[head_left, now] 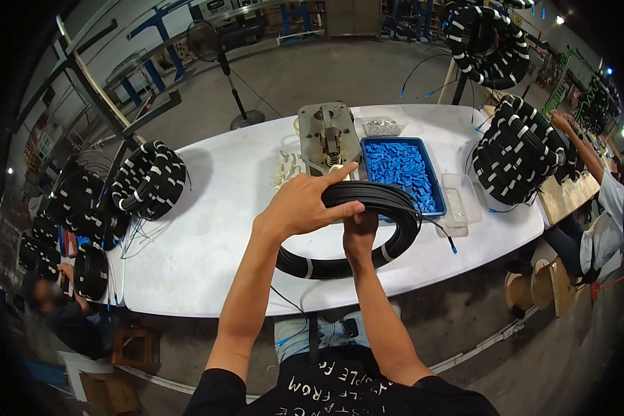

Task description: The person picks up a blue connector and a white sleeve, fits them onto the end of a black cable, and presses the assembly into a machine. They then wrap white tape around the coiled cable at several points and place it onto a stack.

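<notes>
A coil of black cable [388, 253] is held up, tilted, over the white table in front of a small metal bench machine [329, 132]. My left hand [301, 204] grips the coil's upper left, thumb on the near side and index finger stretched toward the machine. Through the ring comes my right hand [359, 239], closed at the coil's upper part, its fingers mostly hidden behind the cable. One cable end with a blue connector [453, 249] sticks out at the right. Another blue-tipped end [282, 342] hangs near my lap.
Right of the machine stands a blue tray [440, 197] of small blue pieces, with clear boxes [457, 220] nearby. White pieces [289, 168] lie left of it. Banded coils are stacked left [149, 180] and right [513, 152]. People work at both sides; a fan [246, 119] stands behind.
</notes>
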A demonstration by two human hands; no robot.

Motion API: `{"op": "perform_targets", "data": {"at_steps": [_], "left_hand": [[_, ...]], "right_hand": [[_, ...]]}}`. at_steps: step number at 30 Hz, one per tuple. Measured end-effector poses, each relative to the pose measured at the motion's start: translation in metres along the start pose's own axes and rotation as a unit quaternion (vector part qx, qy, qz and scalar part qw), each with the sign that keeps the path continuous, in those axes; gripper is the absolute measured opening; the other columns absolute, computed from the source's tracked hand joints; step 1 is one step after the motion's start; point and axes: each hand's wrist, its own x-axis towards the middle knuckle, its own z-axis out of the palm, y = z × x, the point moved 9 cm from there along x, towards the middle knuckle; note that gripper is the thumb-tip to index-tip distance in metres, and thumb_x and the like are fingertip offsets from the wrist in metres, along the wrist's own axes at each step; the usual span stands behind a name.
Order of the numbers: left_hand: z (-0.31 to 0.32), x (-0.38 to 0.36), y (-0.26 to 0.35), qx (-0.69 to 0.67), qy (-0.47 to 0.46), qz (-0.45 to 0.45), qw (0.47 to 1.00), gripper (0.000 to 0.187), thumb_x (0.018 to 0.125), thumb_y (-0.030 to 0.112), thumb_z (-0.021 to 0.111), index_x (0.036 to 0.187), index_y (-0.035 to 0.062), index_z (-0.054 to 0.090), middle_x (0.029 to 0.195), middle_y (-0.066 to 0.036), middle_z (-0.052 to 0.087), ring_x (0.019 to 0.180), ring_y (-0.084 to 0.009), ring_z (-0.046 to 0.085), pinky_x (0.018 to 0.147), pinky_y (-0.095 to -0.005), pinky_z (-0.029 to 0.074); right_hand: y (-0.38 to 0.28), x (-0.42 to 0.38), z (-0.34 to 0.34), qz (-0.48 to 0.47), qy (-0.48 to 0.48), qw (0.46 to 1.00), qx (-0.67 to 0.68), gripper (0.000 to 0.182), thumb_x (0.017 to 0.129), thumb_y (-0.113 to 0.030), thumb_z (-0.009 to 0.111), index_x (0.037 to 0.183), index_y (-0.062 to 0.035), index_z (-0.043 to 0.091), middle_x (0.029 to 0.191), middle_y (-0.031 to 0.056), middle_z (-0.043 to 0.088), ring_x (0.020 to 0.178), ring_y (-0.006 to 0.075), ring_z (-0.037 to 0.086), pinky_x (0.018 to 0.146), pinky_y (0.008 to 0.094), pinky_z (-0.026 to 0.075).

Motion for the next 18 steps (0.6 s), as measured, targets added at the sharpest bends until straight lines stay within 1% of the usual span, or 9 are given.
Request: {"op": "perform_targets", "data": {"at_steps": [1,4,5,8,9,11,15,17,18], "left_hand": [[0.000,-0.001,0.001,0.003,-0.008,0.005,1.000,0.068,0.081,0.057,0.070,0.135,0.0189,0.057,0.080,-0.013,0.071,0.075,-0.0287,0.069,0.075,-0.0356,0.051],[0.000,-0.001,-0.001,-0.026,-0.014,0.014,0.999,0.067,0.080,0.057,0.072,0.134,0.0201,0.058,0.082,-0.012,0.072,0.074,-0.0271,0.069,0.074,-0.0359,0.051],[-0.001,-0.002,0.000,-0.029,-0.010,0.013,0.999,0.067,0.080,0.057,0.072,0.134,0.0201,0.058,0.082,-0.012,0.072,0.074,-0.0271,0.069,0.074,-0.0359,0.051],[0.000,-0.004,-0.003,-0.035,-0.009,-0.006,0.999,0.066,0.079,0.056,0.073,0.132,0.0198,0.060,0.083,-0.011,0.072,0.075,-0.0262,0.069,0.074,-0.0357,0.052],[0.000,-0.004,-0.003,-0.042,0.003,0.008,0.999,0.064,0.078,0.057,0.073,0.129,0.0194,0.062,0.084,-0.011,0.072,0.076,-0.0260,0.069,0.074,-0.0354,0.052],[-0.001,-0.004,-0.003,-0.049,0.016,0.021,0.998,0.063,0.078,0.057,0.074,0.127,0.0189,0.063,0.085,-0.011,0.073,0.077,-0.0258,0.069,0.075,-0.0351,0.052],[-0.001,-0.005,-0.007,-0.068,0.003,0.010,0.998,0.059,0.075,0.055,0.076,0.118,0.0152,0.068,0.087,-0.011,0.073,0.079,-0.0257,0.070,0.075,-0.0353,0.053],[-0.002,-0.005,-0.009,-0.066,0.005,0.009,0.998,0.058,0.075,0.055,0.077,0.115,0.0138,0.069,0.088,-0.011,0.073,0.080,-0.0258,0.070,0.076,-0.0354,0.053],[-0.002,-0.006,-0.008,-0.064,0.014,0.020,0.998,0.057,0.074,0.054,0.077,0.114,0.0128,0.070,0.087,-0.011,0.073,0.080,-0.0262,0.070,0.076,-0.0353,0.053]], "right_hand": [[-0.001,0.005,0.000,-0.018,-0.021,0.997,-0.078,0.039,0.091,-0.013,0.069,0.123,0.0000,0.052,0.110,0.0099,0.062,0.106,0.0219,0.060,0.097,0.0352,0.046],[0.006,0.013,-0.005,0.004,-0.018,0.996,-0.092,0.041,0.087,-0.020,0.073,0.118,-0.0004,0.055,0.111,0.0098,0.062,0.105,0.0218,0.060,0.095,0.0367,0.046],[0.003,0.013,-0.006,0.003,0.000,0.996,-0.090,0.038,0.085,-0.020,0.074,0.114,-0.0009,0.058,0.110,0.0098,0.062,0.103,0.0212,0.060,0.093,0.0360,0.047],[0.003,0.015,-0.011,-0.011,0.010,0.998,-0.069,0.037,0.084,-0.020,0.075,0.112,-0.0006,0.059,0.109,0.0101,0.063,0.103,0.0215,0.061,0.093,0.0358,0.046],[0.005,0.014,-0.013,-0.007,0.008,0.997,-0.070,0.037,0.084,-0.020,0.075,0.112,-0.0006,0.059,0.109,0.0101,0.063,0.103,0.0215,0.061,0.093,0.0358,0.046],[0.009,0.015,-0.017,0.014,0.015,0.990,-0.141,0.037,0.083,-0.019,0.076,0.112,-0.0010,0.059,0.109,0.0099,0.063,0.103,0.0218,0.061,0.093,0.0358,0.046],[0.004,0.012,-0.017,0.022,0.000,0.991,-0.136,0.042,0.083,-0.019,0.077,0.115,-0.0003,0.057,0.109,0.0105,0.062,0.104,0.0236,0.061,0.094,0.0360,0.046],[0.000,0.008,-0.019,0.017,-0.050,0.972,-0.231,0.048,0.082,-0.021,0.078,0.118,0.0007,0.056,0.111,0.0115,0.063,0.103,0.0256,0.061,0.094,0.0361,0.046],[0.012,-0.001,-0.031,0.045,-0.027,0.970,-0.239,0.051,0.081,-0.024,0.079,0.120,0.0010,0.057,0.113,0.0142,0.063,0.103,0.0261,0.061,0.090,0.0369,0.048]]}}
